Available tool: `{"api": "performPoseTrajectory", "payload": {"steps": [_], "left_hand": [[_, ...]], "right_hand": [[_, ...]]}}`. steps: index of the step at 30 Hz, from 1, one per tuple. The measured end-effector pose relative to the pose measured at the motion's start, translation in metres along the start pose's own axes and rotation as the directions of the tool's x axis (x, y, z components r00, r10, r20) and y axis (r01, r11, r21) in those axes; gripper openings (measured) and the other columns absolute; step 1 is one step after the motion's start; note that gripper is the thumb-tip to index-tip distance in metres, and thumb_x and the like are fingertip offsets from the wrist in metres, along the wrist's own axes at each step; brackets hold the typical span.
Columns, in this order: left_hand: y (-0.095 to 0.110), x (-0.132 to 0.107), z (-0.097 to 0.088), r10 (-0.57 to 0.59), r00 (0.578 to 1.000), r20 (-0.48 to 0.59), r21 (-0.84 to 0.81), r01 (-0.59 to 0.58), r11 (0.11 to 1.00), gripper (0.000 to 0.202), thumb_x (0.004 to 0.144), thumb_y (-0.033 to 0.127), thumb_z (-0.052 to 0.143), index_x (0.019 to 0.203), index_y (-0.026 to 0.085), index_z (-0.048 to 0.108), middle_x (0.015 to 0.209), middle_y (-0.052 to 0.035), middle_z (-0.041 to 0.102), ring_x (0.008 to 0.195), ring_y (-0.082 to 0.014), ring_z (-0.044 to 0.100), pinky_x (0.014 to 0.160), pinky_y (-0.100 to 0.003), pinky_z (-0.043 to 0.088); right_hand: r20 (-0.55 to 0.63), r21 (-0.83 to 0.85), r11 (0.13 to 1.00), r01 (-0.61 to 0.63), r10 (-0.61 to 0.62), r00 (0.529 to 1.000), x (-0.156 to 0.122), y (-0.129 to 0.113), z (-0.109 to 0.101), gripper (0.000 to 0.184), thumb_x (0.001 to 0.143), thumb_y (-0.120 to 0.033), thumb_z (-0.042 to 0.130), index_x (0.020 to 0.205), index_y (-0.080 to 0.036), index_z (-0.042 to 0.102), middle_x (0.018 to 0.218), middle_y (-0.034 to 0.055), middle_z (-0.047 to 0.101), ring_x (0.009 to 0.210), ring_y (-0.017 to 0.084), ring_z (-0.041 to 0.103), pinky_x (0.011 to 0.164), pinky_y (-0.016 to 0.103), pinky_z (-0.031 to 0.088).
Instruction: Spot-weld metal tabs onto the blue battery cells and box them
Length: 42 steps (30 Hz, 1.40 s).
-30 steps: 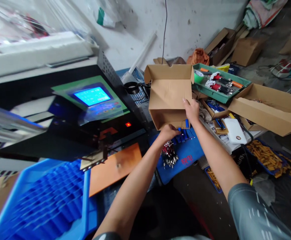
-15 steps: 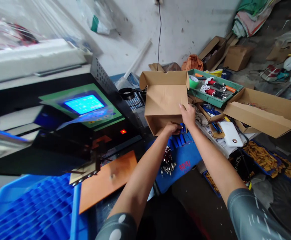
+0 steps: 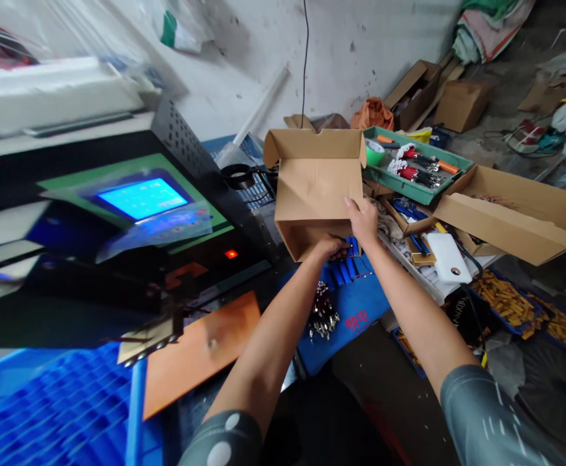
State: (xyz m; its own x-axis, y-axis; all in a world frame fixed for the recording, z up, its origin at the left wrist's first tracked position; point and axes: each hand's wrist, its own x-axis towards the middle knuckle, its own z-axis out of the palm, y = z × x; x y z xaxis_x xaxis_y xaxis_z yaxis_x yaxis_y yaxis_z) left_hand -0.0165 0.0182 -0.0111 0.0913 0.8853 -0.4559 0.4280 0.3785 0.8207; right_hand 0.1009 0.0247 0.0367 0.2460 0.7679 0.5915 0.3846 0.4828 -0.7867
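Both hands have stayed on the cardboard box (image 3: 315, 188), which has slid a little leftward since the earlier frame. Right of the box lies a green tray (image 3: 416, 184) of red and black leads; below it, a blue mat (image 3: 355, 310) with a metal-tipped bundle (image 3: 322, 310); left, a machine screen (image 3: 140, 197). Plain brown, the box stands open, flaps up. The left hand (image 3: 329, 247) curls under its bottom edge; the right hand (image 3: 363, 220) presses its front, fingers closed on the cardboard.

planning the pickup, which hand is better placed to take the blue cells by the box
Left, probably: the left hand is already on the blue cells, while the right hand grips the cardboard box.
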Motion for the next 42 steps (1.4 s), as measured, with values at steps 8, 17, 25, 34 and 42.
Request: {"api": "performPoseTrajectory", "payload": {"steps": [8,17,25,34,42], "left_hand": [[-0.012,0.004,-0.005,0.136,0.989,-0.062,0.078,-0.131,0.988,0.018,0.071,0.027,0.077,0.077,0.011,0.072,0.056,-0.0019,0.062,0.042,-0.0085,0.049,0.047,-0.021,0.04],[-0.011,-0.033,-0.01,0.545,0.755,-0.366,0.352,-0.429,0.832,0.022,0.086,0.021,0.056,0.1,0.017,0.072,0.103,-0.0081,0.073,0.093,-0.0183,0.067,0.085,-0.026,0.05],[0.0,-0.049,0.014,0.472,0.875,-0.107,0.542,-0.346,0.765,0.018,0.081,0.018,0.06,0.084,0.017,0.077,0.088,-0.0109,0.075,0.091,-0.0263,0.069,0.078,-0.028,0.047],[-0.014,-0.028,0.012,0.454,0.882,-0.125,0.339,-0.392,0.855,0.018,0.077,0.018,0.062,0.087,0.014,0.076,0.085,-0.0059,0.076,0.083,-0.0217,0.068,0.075,-0.027,0.049],[0.007,-0.067,-0.044,0.534,0.839,-0.107,0.449,-0.438,0.779,0.02,0.081,0.026,0.062,0.089,0.014,0.076,0.086,-0.0069,0.075,0.082,-0.0205,0.067,0.077,-0.027,0.05]], "right_hand": [[0.004,-0.029,1.0,0.004,-0.003,1.0,0.0,0.003,0.0,0.031,0.091,-0.044,0.054,0.1,-0.018,0.07,0.1,0.0094,0.071,0.098,0.024,0.066,0.088,0.035,0.051],[-0.001,-0.019,1.0,-0.001,0.001,1.0,0.0,0.001,0.0,0.034,0.092,-0.046,0.053,0.103,-0.018,0.069,0.104,0.0112,0.071,0.101,0.025,0.066,0.089,0.037,0.051],[-0.03,0.014,1.0,0.023,-0.023,0.999,-0.002,0.003,0.002,0.033,0.091,-0.044,0.055,0.099,-0.016,0.07,0.099,0.0119,0.072,0.096,0.025,0.067,0.088,0.036,0.052],[-0.034,0.027,0.999,0.038,-0.037,0.999,-0.001,0.007,0.003,0.035,0.091,-0.047,0.055,0.097,-0.017,0.07,0.098,0.0115,0.072,0.096,0.026,0.067,0.087,0.039,0.053],[-0.027,0.022,0.998,0.051,-0.05,0.998,0.0,0.01,0.005,0.036,0.091,-0.049,0.056,0.099,-0.017,0.07,0.099,0.0127,0.072,0.097,0.027,0.067,0.088,0.04,0.052]]}}
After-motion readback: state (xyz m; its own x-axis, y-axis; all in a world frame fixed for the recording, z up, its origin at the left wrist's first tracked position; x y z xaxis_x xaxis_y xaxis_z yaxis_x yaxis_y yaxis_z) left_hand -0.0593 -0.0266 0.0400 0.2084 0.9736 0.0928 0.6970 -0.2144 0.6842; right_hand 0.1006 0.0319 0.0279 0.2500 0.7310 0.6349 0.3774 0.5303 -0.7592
